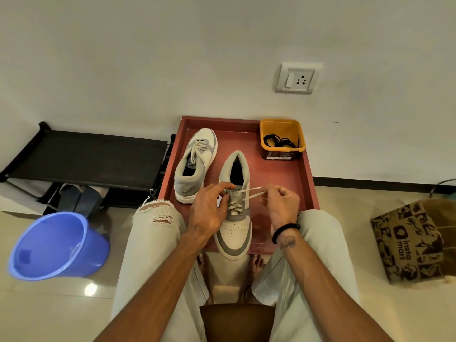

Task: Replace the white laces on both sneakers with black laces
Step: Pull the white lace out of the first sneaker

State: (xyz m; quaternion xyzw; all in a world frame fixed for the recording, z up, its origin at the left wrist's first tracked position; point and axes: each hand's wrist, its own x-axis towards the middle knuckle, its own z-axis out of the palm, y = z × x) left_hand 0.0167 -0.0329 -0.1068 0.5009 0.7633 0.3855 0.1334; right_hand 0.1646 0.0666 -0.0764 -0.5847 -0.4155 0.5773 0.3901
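Between the knees, over the near half of the red tray [304,180], both hands were set on the nearer sneaker [234,233]. The right hand [282,204] was curled, with the free ends of the white lace [251,192] pinched between thumb and fingertips and drawn taut toward the right. The left hand [209,208] was curled over the shoe's left flank, its fingertips pinching at the top eyelets beside the tongue. Which strand it held could not be told.

That sneaker lay directly between the hands, its long axis running near to far, the toe pointed toward the person and overhanging the tray's near rim, the heel opening toward the wall. Neither hand was clearly nearer; the lace ends ran rightward, so the pull-out seemed to fall to the right hand.

Farther left on the tray, the second sneaker [195,166] was laid the opposite way, toe far, tilted slightly right, white lacing intact. At the far right corner, black laces [280,141] were coiled inside a yellow tub [266,124], well apart from both hands.
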